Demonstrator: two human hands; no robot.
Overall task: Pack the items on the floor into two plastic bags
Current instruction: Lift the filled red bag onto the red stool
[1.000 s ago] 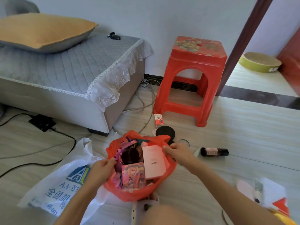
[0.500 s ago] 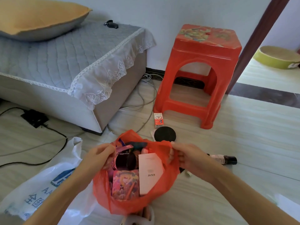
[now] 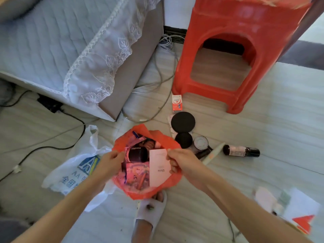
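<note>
Both hands pinch the red bag [image 3: 140, 192] open: left hand [image 3: 109, 163] fingers on its left rim, right hand [image 3: 182, 161] fingers on its right rim.

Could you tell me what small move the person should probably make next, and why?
Probably free the right hand and reach for the small black lid just beyond it. Both hands hold the red bag open, it is already well filled, and lids, a dark bottle and a small box lie unpacked nearby.

Red bag [image 3: 140, 192] lower, wider open
</note>
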